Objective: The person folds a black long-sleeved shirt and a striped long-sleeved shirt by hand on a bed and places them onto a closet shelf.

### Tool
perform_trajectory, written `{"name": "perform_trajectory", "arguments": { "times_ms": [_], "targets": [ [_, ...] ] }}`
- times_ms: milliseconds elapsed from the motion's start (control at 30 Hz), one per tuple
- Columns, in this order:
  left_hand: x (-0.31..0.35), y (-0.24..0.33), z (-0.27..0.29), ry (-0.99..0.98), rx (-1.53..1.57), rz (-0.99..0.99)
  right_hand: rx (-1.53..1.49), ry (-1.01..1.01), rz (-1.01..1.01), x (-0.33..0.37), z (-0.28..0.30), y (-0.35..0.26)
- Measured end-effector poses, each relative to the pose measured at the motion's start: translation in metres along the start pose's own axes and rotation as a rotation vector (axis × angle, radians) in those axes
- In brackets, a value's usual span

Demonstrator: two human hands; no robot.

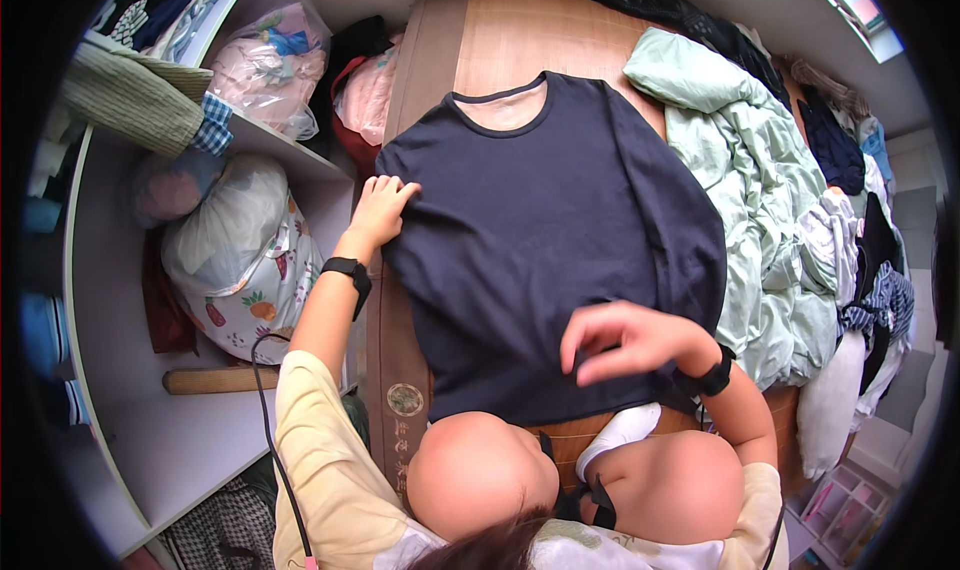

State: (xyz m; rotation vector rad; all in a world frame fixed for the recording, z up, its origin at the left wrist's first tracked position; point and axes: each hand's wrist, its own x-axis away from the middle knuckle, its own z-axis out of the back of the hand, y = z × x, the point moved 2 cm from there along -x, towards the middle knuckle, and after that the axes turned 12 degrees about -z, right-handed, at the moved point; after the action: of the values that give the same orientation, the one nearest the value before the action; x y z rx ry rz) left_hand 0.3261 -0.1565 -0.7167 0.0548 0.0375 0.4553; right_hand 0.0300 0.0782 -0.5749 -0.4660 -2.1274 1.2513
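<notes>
We see a dark navy long-sleeved shirt (540, 240) spread flat on a bamboo mat (520, 30) that covers the bed, its long axis running up the picture away from the person: the round neckline points to the far end of the mat and the hem lies nearest the knees at the lower edge. The sleeve on the right side is folded in along the body of the shirt, making a dark band down its right edge. Our left hand (380, 208) rests flat on the shirt's left edge, near the shoulder and sleeve, with the fingers spread and pressed to the cloth; its grip is open and closes on nothing. Our right hand (625, 340) hangs just above the lower right part of the shirt, fingers loosely curled and pointing left; whether the fingertips pinch any cloth we cannot tell. Both wrists carry a black band. To the right of the shirt a pale green quilt (740, 160) lies crumpled on the bed, touching the shirt's right side, with more dark and striped clothes heaped beyond it. To the left stands an open white shelf (130, 390) holding a stuffed bag with a fruit print (245, 260), a clear bag of pink fabric (270, 65) above it, and a wooden stick (215, 380) lying on the lower board.
</notes>
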Motion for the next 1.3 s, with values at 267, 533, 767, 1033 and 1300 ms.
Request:
{"name": "perform_trajectory", "arguments": {
  "times_ms": [267, 533, 767, 1033, 1300],
  "targets": [
    [0.053, -0.063, 0.028, 0.309, 0.039, 0.334, 0.242, -0.184, 0.176, -0.021, -0.022, -0.039],
    [0.09, -0.11, -0.031, 0.507, 0.37, 0.725, 0.24, 0.981, 0.499, -0.024, 0.052, -0.071],
    [0.069, -0.013, -0.064, 0.42, 0.741, 0.782, 0.312, 1.378, -0.134, -0.012, 0.222, 0.074],
    [0.051, 0.045, -0.033, 0.249, 0.352, 0.728, 0.446, 1.402, -0.145, -0.016, 0.217, 0.086],
    [0.062, -0.005, -0.069, 0.853, 0.814, 0.827, -0.18, 1.119, 0.707, -0.025, 0.178, -0.043]
  ]
}}
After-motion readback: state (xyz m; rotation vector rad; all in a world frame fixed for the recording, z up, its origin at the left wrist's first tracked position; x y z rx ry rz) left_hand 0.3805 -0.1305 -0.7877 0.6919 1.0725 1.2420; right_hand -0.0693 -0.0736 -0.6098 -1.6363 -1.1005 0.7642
